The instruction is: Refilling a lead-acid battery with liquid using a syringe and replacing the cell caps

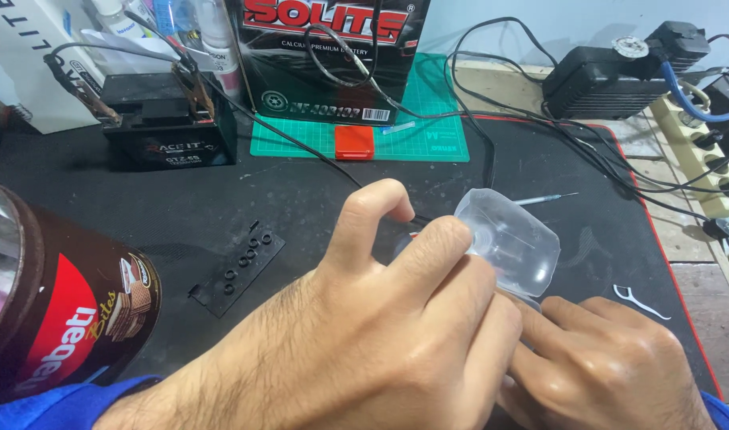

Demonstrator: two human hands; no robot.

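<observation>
Left hand [380,334] is curled over the near end of a clear plastic lens [512,243], index finger and thumb pinching its rim, the other fingers folded close together. Right hand [611,366] sits just below and right of the lens, fingers pressed together and tucked under its lower edge, touching it; can't tell whether it actually grips. The lens is held just above the black mat [301,199], about mid-table, tilted with its open face up and away. A dark part with a bit of red shows under the left thumb, mostly hidden, can't tell what it is. Thin metal probe [543,198] lies on the mat just beyond the lens. White floss pick [639,300] lies right of the lens, near the right hand. Small black strip [239,271] with rubber rings on it lies left of the left hand. Brown snack tin [62,310] on its side at far left. Small black battery [169,119] with clips on it at back left, bigger battery box [329,56] on a green cutting mat [428,119], red lid [354,142] at its front edge. Black charger [611,76] and cables at back right.
</observation>
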